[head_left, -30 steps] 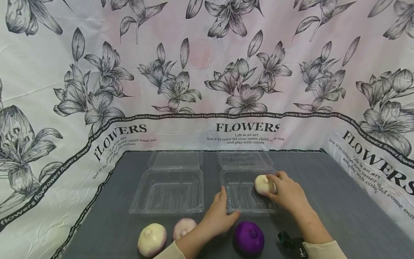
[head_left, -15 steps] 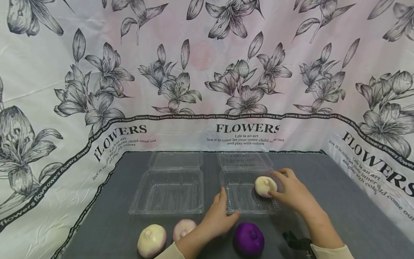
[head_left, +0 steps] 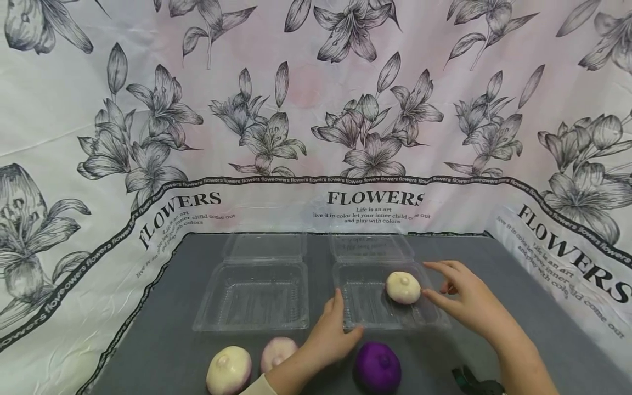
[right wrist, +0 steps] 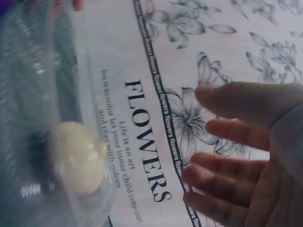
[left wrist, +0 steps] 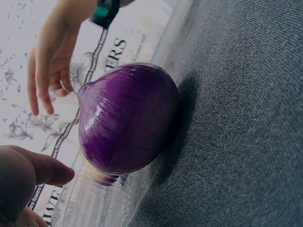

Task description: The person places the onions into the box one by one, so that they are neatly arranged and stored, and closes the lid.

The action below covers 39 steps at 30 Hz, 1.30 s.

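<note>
A pale onion (head_left: 402, 287) with faint purple sides sits in the right part of the right clear plastic container (head_left: 362, 307), whose lid is folded back. My right hand (head_left: 469, 299) is just right of that onion, thumb and fingers spread, holding nothing; a gap shows between them in the right wrist view. With straight fingers, my left hand (head_left: 328, 336) stays at the same container's front left corner; whether it touches the rim I cannot tell. Below, near the left hand, a purple onion (head_left: 378, 366) lies on the cloth, large in the left wrist view.
To the left stands a second clear container (head_left: 257, 302), lid folded back, nothing in it. Two pale onions (head_left: 229, 370) lie in front of it, one partly behind my left forearm. A flower-printed curtain (head_left: 375, 137) closes off the back of the grey table (head_left: 163, 340).
My right hand has let go of the pale onion and drawn back to the right, its fingers spreading. The onion stays in the container. The left hand has hardly moved.
</note>
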Each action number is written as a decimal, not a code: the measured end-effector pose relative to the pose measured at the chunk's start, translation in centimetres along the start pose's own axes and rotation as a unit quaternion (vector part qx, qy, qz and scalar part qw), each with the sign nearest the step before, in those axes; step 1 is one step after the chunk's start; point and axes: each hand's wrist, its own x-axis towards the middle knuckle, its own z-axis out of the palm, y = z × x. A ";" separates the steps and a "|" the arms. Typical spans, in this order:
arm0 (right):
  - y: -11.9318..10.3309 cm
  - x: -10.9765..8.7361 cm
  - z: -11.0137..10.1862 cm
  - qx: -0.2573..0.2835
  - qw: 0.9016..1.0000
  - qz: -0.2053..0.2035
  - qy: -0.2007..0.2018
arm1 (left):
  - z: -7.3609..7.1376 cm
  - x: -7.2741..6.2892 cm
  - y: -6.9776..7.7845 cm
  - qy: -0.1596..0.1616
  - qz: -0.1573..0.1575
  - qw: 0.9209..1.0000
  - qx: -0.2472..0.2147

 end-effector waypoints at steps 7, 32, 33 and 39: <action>0.1 -3.3 0.4 0.049 0.994 -0.090 0.045 | 0.0 0.1 0.1 -0.013 -0.005 1.000 0.002; -0.9 -5.7 7.4 0.169 0.946 -0.275 -0.029 | 0.1 0.6 -0.1 -0.003 0.002 1.000 0.010; -0.9 -5.7 7.7 0.175 0.944 -0.277 -0.037 | 0.0 0.6 -0.1 -0.004 -0.001 1.000 0.010; 0.0 -5.4 10.3 0.151 0.930 -0.331 -0.049 | -0.1 0.0 -0.3 -0.006 -0.006 1.000 0.005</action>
